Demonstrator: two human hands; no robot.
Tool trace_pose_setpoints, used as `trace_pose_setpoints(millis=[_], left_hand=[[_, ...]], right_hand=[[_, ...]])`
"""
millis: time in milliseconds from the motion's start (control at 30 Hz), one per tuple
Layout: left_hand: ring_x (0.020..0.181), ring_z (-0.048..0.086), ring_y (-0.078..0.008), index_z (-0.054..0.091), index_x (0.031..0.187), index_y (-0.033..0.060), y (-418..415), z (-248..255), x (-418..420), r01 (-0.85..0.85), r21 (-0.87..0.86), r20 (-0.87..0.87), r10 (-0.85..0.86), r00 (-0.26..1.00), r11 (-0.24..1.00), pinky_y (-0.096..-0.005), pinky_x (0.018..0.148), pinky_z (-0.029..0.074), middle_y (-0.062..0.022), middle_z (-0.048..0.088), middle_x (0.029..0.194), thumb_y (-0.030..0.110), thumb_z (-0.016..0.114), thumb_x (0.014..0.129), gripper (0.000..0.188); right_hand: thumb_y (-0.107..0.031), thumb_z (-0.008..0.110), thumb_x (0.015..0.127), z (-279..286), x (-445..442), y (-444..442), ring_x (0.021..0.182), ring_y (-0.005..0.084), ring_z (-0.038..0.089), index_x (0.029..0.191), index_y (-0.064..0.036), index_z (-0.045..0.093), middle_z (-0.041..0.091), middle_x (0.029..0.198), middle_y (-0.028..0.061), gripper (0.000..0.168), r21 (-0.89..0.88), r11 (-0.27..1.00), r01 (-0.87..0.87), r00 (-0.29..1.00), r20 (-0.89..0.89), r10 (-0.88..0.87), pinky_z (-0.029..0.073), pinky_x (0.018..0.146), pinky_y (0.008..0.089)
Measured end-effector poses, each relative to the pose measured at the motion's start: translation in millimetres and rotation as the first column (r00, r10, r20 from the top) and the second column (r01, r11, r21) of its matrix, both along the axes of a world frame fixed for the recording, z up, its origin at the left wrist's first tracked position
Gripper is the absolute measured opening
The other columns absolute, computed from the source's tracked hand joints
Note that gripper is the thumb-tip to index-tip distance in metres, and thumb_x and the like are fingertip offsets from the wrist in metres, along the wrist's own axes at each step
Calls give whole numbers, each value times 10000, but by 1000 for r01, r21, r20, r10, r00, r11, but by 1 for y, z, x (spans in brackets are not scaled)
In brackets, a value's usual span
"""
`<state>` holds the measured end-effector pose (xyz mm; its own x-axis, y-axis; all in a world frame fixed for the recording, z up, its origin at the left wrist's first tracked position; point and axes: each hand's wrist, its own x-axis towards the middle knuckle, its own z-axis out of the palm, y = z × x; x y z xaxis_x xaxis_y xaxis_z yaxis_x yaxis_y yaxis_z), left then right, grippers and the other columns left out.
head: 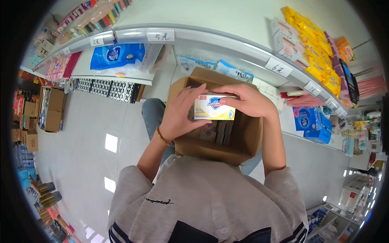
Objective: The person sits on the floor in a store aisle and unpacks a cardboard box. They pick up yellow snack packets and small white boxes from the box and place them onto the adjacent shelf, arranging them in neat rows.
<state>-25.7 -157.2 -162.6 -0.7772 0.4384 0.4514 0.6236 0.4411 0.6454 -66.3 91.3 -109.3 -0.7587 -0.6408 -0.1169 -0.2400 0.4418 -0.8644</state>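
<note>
Above an open cardboard box [212, 148], a white and yellow Safeguard soap box [209, 111] is held between both hands. My left hand [182, 112] wraps its left side, the thumb along the lower edge. From the upper right, my right hand [249, 100] grips it, with the thumb across the printed front. Inside the cardboard box, below the held one, several small boxes [223, 132] stand in shadow; their print is hard to make out. The cardboard box rests at my lap, between my knees.
A white shelf edge [218, 39] with handwritten price tags curves ahead of me. Yellow packets [322, 51] lie on the upper shelf at right. Blue packs [118, 56] sit on the left lower shelf, and other blue packs [313, 123] at right. An opened carton [53, 109] stands on the floor at left.
</note>
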Motion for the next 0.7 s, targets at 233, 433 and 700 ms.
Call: trace_pose_setpoints(millis=[233,433,700], left_hand=[[1171,598,-301,510,1386,49,15,79,-50,13,174,-329,46,943,985,-392,1010,469,-119,622,1291,217,917,641,866],[1188,597,-288,515,1389,72,53,132,-108,91,246,-398,15,917,965,-376,1020,471,-128,616,1284,220,883,695,800],[1182,621,-332,526,1360,59,81,125,-159,14,-65,-61,-18,998,998,-392,974,504,-171,651,1259,418,794,800,717]], right_hand=[[-165,827,728,87,24,-3,1207,339,550,1329,-77,591,558,1354,141,652,38,965,258,581,-805,-124,444,1032,410],[-218,844,724,116,-27,28,1245,337,542,1459,-133,467,611,1321,139,830,-8,918,397,390,-904,-176,424,1061,422],[-433,763,820,96,-76,64,1175,391,589,1459,-68,452,626,1278,234,799,169,870,463,678,-699,-226,459,1014,432]])
